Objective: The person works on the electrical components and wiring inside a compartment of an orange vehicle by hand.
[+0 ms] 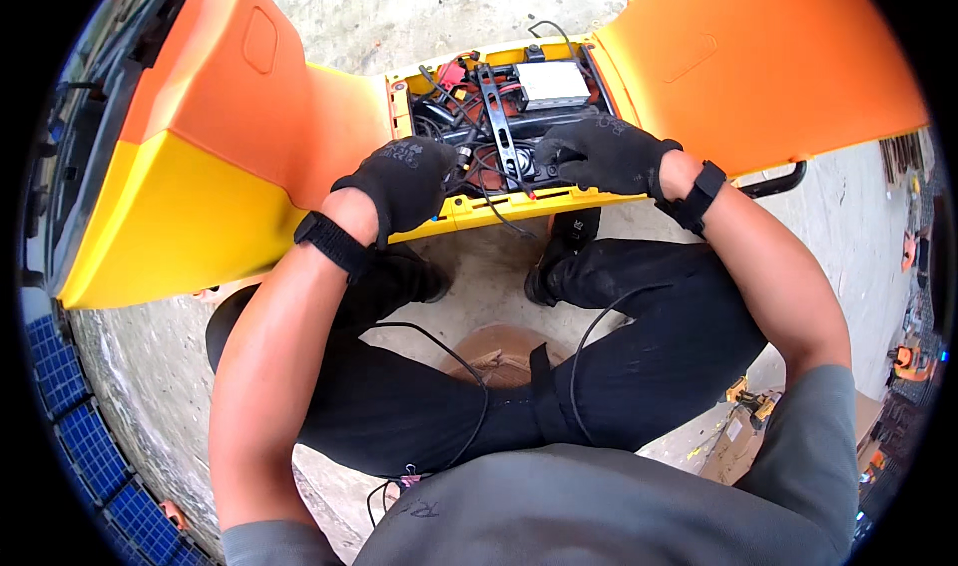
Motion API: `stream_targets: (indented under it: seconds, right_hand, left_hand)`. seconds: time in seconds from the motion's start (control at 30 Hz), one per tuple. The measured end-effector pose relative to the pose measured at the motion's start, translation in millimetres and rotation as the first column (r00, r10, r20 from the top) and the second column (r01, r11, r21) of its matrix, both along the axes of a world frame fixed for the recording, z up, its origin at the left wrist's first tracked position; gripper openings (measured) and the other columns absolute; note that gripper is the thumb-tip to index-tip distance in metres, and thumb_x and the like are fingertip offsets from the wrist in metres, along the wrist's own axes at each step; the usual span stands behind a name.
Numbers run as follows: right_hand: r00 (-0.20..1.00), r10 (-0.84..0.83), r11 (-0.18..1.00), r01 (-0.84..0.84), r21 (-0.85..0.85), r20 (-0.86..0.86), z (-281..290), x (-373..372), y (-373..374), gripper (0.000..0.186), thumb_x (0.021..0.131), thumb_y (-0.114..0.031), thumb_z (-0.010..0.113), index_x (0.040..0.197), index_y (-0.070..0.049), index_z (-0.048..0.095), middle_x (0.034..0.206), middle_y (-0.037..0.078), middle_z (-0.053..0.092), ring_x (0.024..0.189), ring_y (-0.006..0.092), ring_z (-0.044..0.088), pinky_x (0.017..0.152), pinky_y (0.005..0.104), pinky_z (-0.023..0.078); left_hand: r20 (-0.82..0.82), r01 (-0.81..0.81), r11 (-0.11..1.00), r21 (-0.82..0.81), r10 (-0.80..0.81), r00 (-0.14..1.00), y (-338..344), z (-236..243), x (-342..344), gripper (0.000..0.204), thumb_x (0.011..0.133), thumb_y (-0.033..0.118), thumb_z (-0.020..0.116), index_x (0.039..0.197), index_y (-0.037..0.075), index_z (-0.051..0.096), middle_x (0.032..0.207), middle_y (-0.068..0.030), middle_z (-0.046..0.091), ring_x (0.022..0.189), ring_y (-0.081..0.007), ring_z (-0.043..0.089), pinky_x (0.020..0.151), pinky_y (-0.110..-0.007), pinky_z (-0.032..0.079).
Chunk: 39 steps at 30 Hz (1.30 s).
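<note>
An orange and yellow vehicle body [220, 137] has an opening holding cables [489, 172], a slotted metal bracket [497, 117] and a white box [551, 84]. My left hand [399, 182], in a black glove, is at the opening's lower left, fingers curled by the cables; what they hold is hidden. My right hand [609, 157], also gloved, reaches in from the lower right beside the bracket, fingers bent; what they grip is unclear.
My legs [659, 356] straddle a cardboard piece [489, 341] on the concrete floor [329, 17]. A yellow power tool [748, 401] lies by cardboard at the right. A black tube handle [783, 182] sticks out below the right panel. Blue gridded panels [65, 386] line the left edge.
</note>
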State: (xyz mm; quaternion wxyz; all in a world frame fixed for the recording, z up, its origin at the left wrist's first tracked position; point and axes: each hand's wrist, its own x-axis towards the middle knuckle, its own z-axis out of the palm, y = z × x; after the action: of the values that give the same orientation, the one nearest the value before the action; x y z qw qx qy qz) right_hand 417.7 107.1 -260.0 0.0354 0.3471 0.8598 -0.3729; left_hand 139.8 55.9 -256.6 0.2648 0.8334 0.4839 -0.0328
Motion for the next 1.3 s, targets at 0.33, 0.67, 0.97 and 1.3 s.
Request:
stream_targets:
  seconds: [0.33,0.67,0.97,1.3]
  right_hand:
    - [0.987,0.142,0.989,-0.139,-0.04,0.078,-22.8,-16.8,-18.3,0.038,0.084,-0.006,0.06,0.121,-0.011,0.063,0.111,0.014,0.063,0.104,0.033,0.062,0.091,0.0414,0.049]
    - [0.991,0.134,0.99,-0.133,0.055,-0.011,-33.3,-22.6,-15.4,0.024,0.083,-0.015,0.064,0.107,-0.009,0.067,0.098,0.016,0.066,0.098,0.0327,0.064,0.084,0.0434,0.051]
    - [0.952,-0.229,0.963,0.19,-0.191,-0.205,-14.9,-19.5,10.9,0.02,0.095,-0.02,0.058,0.109,-0.008,0.067,0.093,0.007,0.067,0.087,0.0185,0.062,0.082,0.0338,0.049]
    - [0.838,-0.478,0.745,0.226,-0.627,-0.265,-9.5,-15.4,20.1,0.023,0.1,-0.018,0.053,0.116,-0.003,0.06,0.103,0.004,0.064,0.094,0.0114,0.062,0.083,0.0282,0.054]
  left_hand:
    - [0.07,-0.025,1.0,-0.01,0.026,0.997,-3.7,-5.7,-16.7,0.027,0.076,0.002,0.066,0.103,0.004,0.061,0.097,-0.0198,0.061,0.089,-0.0386,0.061,0.076,-0.045,0.051]
    - [0.051,-0.011,0.996,-0.088,0.016,0.999,9.8,-1.9,-25.9,0.027,0.075,0.004,0.069,0.101,0.004,0.064,0.093,-0.019,0.065,0.09,-0.0368,0.063,0.079,-0.042,0.052]
    - [0.083,-0.001,0.999,0.045,-0.002,0.997,13.1,-14.0,-39.1,0.028,0.075,0.0,0.063,0.102,0.004,0.064,0.091,-0.0211,0.066,0.087,-0.0407,0.063,0.076,-0.045,0.052]
    - [0.024,-0.066,0.998,0.024,0.066,0.998,18.3,-12.0,-33.0,0.022,0.077,0.005,0.067,0.099,0.004,0.062,0.084,-0.0216,0.065,0.081,-0.0402,0.064,0.071,-0.046,0.052]
